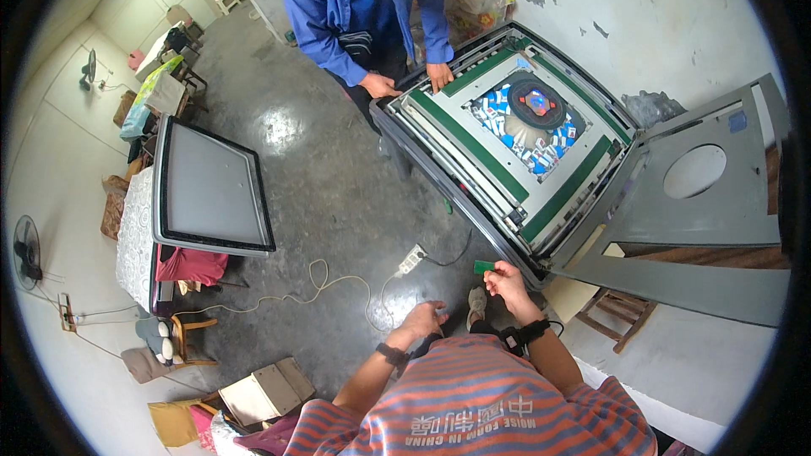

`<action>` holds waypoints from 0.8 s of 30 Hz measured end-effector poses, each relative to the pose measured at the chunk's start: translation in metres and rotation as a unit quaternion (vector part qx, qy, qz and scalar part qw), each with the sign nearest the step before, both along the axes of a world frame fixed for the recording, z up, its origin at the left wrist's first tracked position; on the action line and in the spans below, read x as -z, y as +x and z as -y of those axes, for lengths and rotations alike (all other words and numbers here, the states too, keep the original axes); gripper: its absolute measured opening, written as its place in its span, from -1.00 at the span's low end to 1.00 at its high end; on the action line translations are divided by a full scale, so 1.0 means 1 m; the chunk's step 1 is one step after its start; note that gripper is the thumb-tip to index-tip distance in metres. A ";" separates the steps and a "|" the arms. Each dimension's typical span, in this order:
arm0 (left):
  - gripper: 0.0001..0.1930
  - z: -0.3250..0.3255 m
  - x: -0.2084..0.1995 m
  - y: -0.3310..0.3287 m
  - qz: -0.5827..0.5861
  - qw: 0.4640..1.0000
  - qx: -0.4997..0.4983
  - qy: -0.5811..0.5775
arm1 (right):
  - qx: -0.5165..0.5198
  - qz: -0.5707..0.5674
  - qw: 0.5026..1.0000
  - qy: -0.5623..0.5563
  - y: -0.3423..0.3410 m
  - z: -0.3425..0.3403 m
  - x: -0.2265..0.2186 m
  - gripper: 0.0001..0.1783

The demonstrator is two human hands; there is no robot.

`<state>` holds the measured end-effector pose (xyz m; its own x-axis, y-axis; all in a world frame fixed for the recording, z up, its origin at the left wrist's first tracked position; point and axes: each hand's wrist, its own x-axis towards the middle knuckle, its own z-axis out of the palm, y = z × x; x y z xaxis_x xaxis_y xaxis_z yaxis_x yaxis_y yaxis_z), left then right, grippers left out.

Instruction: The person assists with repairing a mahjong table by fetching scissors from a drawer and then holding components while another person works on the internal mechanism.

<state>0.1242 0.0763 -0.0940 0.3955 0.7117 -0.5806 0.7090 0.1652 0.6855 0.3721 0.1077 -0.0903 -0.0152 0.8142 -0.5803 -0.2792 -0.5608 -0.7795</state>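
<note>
Square desk [470,149], opened up, at upper right; set cornerwise, near corner pointing down in view. Grey panel [686,228] tilted up along its right side. Co-worker [325,17] in blue at upper left of desk, both co-worker's hands [378,84] on edge. Blue-and-white tiles [498,105] in desk's central well. Left hand [421,319] part open, fingers loosely curled, apart from desk. Right hand [508,280] near desk's near corner, thumb and fingers pinched on green piece [483,267]. Piece small, flat; long axis roughly sideways, free end pointing left.
</note>
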 end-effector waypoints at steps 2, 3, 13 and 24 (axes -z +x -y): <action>-0.60 0.001 0.005 -0.001 -0.013 1.000 0.015 0.005 | -0.008 0.010 1.000 0.001 -0.001 0.000 0.000 -0.97; -0.60 0.002 0.007 -0.002 -0.013 1.000 0.013 0.006 | -0.009 0.010 1.000 0.003 -0.001 0.000 0.000 -0.97; -0.57 0.005 0.010 -0.001 0.018 0.999 0.005 0.033 | -0.006 0.009 1.000 0.004 0.000 0.003 0.002 -0.95; -0.56 0.006 0.024 0.000 0.024 0.999 0.001 0.027 | -0.019 0.003 1.000 -0.014 0.001 0.003 0.000 -0.96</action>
